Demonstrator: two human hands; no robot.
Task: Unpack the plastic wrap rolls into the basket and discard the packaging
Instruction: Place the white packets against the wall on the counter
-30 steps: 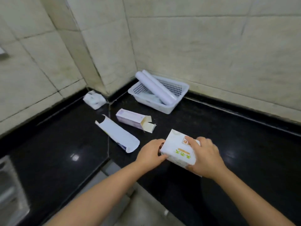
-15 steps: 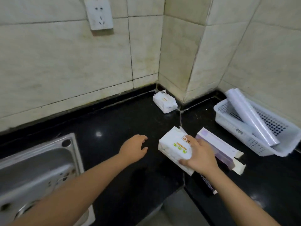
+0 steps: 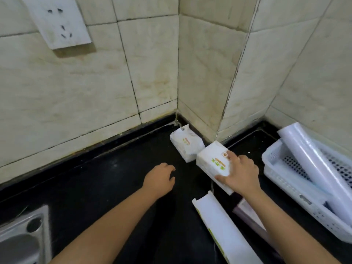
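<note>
Gleaming black countertop meets tiled walls beside steel sink.

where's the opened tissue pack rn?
Head view, centre: the opened tissue pack lies on the black counter in the wall corner, just behind-left of the tissue pack under the right hand.

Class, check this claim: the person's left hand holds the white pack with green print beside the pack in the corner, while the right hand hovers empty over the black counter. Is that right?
Not quite. The head view shows the hands swapped: the right hand holds the white pack beside the corner pack, while the left hand hovers empty over the black counter.
</note>
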